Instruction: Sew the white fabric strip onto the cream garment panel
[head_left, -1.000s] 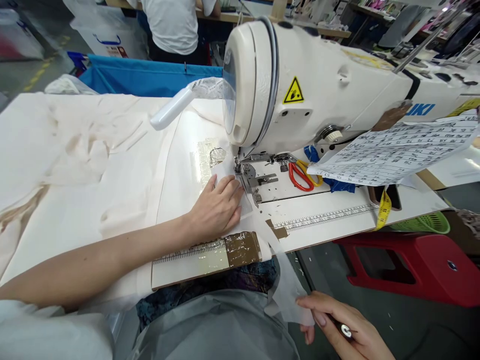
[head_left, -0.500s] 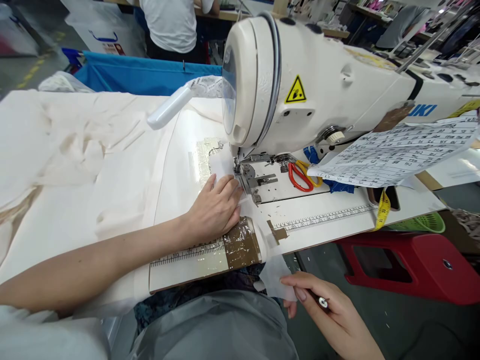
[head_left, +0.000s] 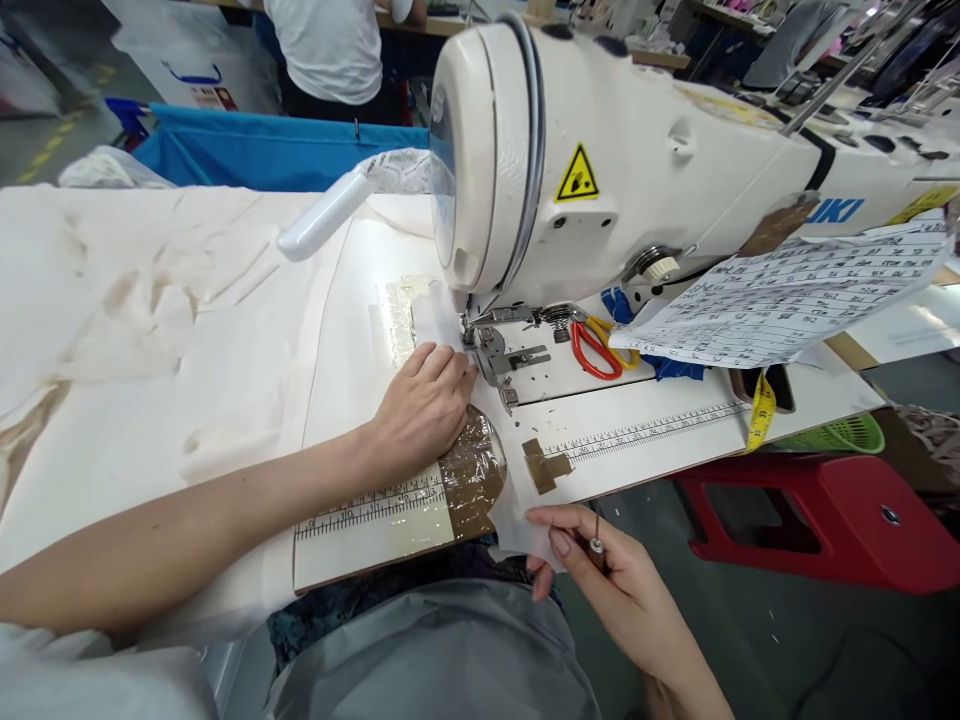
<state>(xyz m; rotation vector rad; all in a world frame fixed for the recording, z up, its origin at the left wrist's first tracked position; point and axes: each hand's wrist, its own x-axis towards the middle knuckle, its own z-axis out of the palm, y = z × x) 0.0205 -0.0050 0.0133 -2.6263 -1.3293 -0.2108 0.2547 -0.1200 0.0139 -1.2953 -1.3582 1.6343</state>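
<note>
A strip of thin white fabric (head_left: 516,490) runs from under the presser foot of the sewing machine (head_left: 645,160) down past the table's front edge. My left hand (head_left: 426,405) presses on the fabric just left of the foot, fingers curled and close together; its fingertips are partly hidden. Below the edge, my right hand (head_left: 611,580) pinches the strip's near end between thumb and finger. Tucked in that same hand is an awl (head_left: 597,550), its thin metal spike pointing up and its brown handle mostly covered by the palm.
Red-and-yellow-handled scissors (head_left: 596,350) lie behind the needle plate. A printed sheet (head_left: 780,295) hangs off the machine arm, near a yellow tape measure (head_left: 761,410). Large pale fabric (head_left: 135,350) covers the left tabletop. A red stool (head_left: 825,520) stands lower right; a person (head_left: 326,50) sits beyond.
My right hand has moved up and left, bringing the strip's end nearer the table edge. The awl's spike now points upward. My left hand stays by the foot; the view has shifted slightly.
</note>
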